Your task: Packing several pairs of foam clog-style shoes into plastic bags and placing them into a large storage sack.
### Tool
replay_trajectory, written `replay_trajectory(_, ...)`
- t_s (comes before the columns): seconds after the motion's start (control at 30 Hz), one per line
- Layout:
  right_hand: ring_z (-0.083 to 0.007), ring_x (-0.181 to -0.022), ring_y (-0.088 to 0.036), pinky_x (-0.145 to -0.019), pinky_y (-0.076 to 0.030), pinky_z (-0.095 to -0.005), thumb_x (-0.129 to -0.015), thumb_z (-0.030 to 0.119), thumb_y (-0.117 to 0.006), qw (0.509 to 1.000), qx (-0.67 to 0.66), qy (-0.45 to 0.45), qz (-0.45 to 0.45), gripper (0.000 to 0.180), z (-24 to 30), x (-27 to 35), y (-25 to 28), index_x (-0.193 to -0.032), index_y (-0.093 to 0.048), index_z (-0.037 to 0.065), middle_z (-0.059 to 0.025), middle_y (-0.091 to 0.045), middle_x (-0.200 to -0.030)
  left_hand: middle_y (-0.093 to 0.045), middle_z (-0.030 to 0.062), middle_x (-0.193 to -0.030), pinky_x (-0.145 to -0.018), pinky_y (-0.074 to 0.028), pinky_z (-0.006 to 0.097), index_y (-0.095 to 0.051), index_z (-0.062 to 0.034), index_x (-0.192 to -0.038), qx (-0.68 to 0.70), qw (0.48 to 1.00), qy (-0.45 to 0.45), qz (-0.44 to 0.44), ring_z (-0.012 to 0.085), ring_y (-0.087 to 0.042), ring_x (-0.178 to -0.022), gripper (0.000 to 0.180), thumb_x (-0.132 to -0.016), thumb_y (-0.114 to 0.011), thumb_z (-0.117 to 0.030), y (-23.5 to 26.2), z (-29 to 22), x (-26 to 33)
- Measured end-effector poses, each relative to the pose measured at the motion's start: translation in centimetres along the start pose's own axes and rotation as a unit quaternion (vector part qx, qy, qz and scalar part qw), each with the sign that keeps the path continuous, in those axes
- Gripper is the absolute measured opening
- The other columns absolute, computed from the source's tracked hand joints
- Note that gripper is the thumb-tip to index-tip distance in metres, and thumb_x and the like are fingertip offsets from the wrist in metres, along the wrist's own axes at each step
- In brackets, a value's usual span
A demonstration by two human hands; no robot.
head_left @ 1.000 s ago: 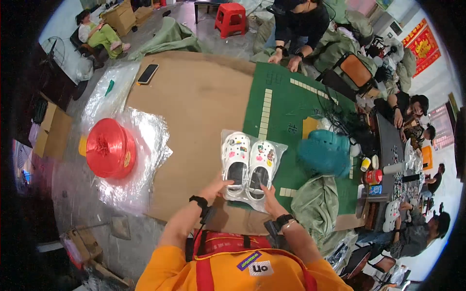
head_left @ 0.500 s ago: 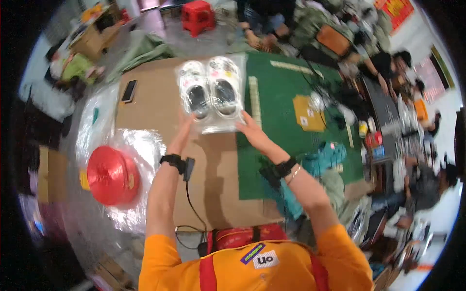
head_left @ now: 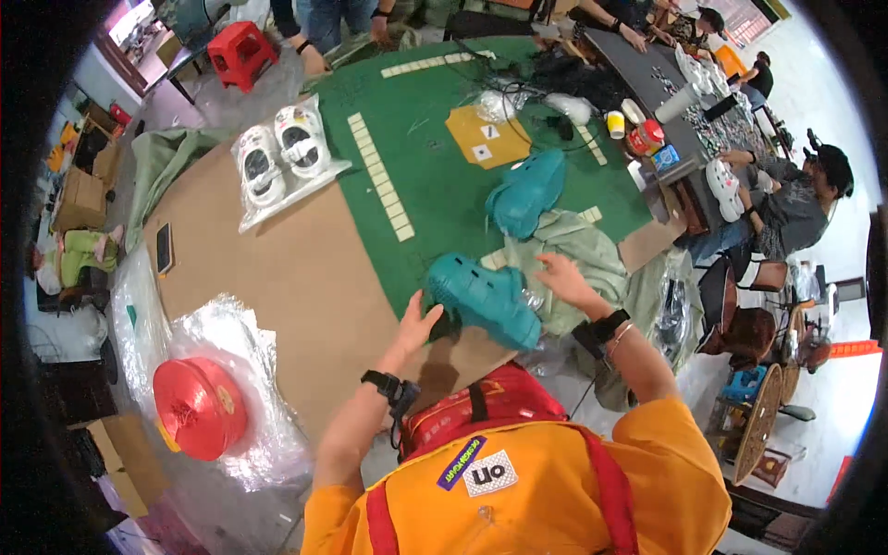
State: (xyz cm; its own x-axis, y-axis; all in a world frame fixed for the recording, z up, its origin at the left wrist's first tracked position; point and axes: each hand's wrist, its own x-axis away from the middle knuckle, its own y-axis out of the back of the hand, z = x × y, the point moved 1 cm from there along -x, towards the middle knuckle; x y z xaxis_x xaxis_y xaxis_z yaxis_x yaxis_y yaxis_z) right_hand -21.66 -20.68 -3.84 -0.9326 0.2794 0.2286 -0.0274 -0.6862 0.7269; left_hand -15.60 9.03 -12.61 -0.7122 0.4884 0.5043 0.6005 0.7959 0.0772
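Observation:
A teal clog (head_left: 490,301) with holes in its upper lies at the near edge of the table, between my hands. My left hand (head_left: 415,326) is at its left end, thumb and fingers apart. Close to the clog's right side is my right hand (head_left: 566,282), its fingers loosely bent and apart, with a bit of clear plastic near it. Another teal clog (head_left: 527,192) rests farther back on the green mat (head_left: 416,120). Toward the far left, a pair of white clogs (head_left: 301,143) with charms lies in a clear plastic bag (head_left: 291,199).
Brown board (head_left: 250,250) covers the table's left part, with a phone (head_left: 165,248) on it. A red roll of strapping (head_left: 199,407) sits on clear plastic sheets (head_left: 245,347). Green cloth (head_left: 578,264) bunches at the right edge. Several people are around; one handles a white clog (head_left: 724,190).
Both hands have left the bagged white clogs, now lying on the table, and come down to the teal clog on the right. The view has turned right.

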Motion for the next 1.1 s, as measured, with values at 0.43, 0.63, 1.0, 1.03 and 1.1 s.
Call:
replay_trajectory(0.43, -0.0442, -0.120, -0.018, -0.085, -0.024, -0.0609, -0.062, 0.045, -0.068, 0.830, -0.440, -0.329, 0.092, 0.111, -4.8, -13.4, 2.1, -0.131, 0.016, 0.022, -0.0166, -0.014, -0.135, -0.024, 0.0131, -0.132, -0.086, -0.024, 0.058, -0.012, -0.0155, -0.131, 0.142, 0.964, 0.178, -0.138, 0.0310, -0.026, -0.119, 0.090, -0.065, -0.064, -0.050, -5.3, -7.1, -2.8)
replay_trajectory(0.63, -0.0401, -0.110, -0.031, -0.085, -0.027, -0.0597, -0.061, 0.028, -0.069, 0.824, -0.422, -0.364, 0.099, 0.109, -7.8, -13.6, 0.8, -0.129, 0.017, 0.024, -0.0160, -0.023, -0.129, -0.028, 0.0148, -0.127, -0.088, -0.025, 0.052, -0.015, -0.0126, -0.126, 0.211, 0.947, 0.169, -0.174, 0.0299, -0.029, -0.115, 0.086, -0.065, -0.065, -0.048, -6.8, -3.1, 0.0)
replay_trajectory(1.0, -0.0297, -0.094, -0.047, -0.073, -0.043, -0.0435, -0.063, 0.005, -0.065, 0.826, -0.486, -0.243, 0.152, 0.078, -14.3, -9.3, 4.4, -0.122, -0.015, 0.016, -0.0109, -0.040, -0.105, -0.041, 0.0161, -0.107, -0.071, -0.044, 0.034, -0.024, -0.0169, -0.126, 0.022, 0.979, 0.181, 0.095, 0.0225, -0.045, -0.092, 0.082, -0.062, -0.069, -0.044, -8.5, -3.3, 1.3)
replay_trajectory(1.03, -0.0249, -0.085, -0.049, -0.071, -0.043, -0.0424, -0.065, 0.003, -0.061, 0.839, -0.453, -0.263, 0.148, 0.079, -14.5, -8.9, 4.9, -0.126, -0.012, 0.013, -0.0086, -0.044, -0.095, -0.042, 0.0174, -0.105, -0.068, -0.043, 0.029, -0.023, -0.0143, -0.127, -0.053, 0.976, 0.175, 0.122, 0.0209, -0.045, -0.091, 0.086, -0.061, -0.070, -0.042, -8.9, -3.9, 1.2)
replay_trajectory(1.1, -0.0220, -0.081, -0.049, -0.071, -0.043, -0.0406, -0.067, 0.003, -0.059, 0.865, -0.424, -0.230, 0.139, 0.074, -17.0, -8.4, 4.8, -0.125, -0.015, 0.012, -0.0071, -0.045, -0.092, -0.043, 0.0143, -0.107, -0.069, -0.043, 0.029, -0.023, -0.0151, -0.128, -0.062, 0.974, 0.153, 0.158, 0.0199, -0.046, -0.092, 0.086, -0.061, -0.071, -0.040, -10.1, -5.5, 1.4)
